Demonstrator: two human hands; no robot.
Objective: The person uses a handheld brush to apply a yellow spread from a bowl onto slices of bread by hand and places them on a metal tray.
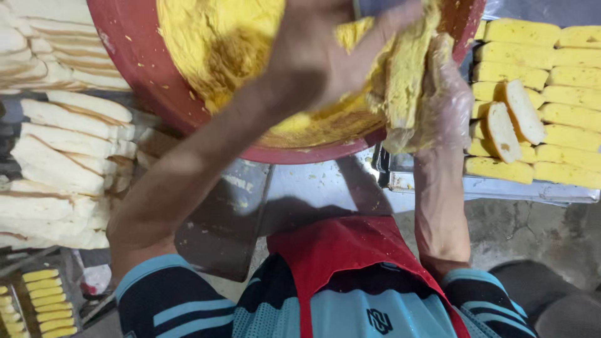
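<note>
**Bread slice being coated over a red bowl of yellow batter**

As we look down from the head camera, we see both of our arms reaching forward over a large red bowl [144,69] that holds thick yellow batter [213,37]. Our right hand [447,100], inside a thin clear plastic glove, is clamped around 1 bread slice [404,75] that is smeared with the yellow mix. That slice stands nearly upright at the bowl's right rim, its long axis running top to bottom in the view. Our left hand [319,56] is bare and crosses over the bowl from the left; its fingers are spread and pressed against the slice's left face, so the slice sits between the 2 hands, directly right of the left palm. The right hand carries it; the left only touches it.

To the right, a metal tray [532,191] holds rows of coated yellow slices [563,81] lying flat, at least 12 in view, with 2 half-coated slices [510,119] standing on edge among them. To the left, stacks of plain white bread [62,150] are piled up, too many and too overlapped to count. At lower left a small rack of yellow pieces [44,303] shows. Below, we see a striped shirt and red apron [341,250].
</note>
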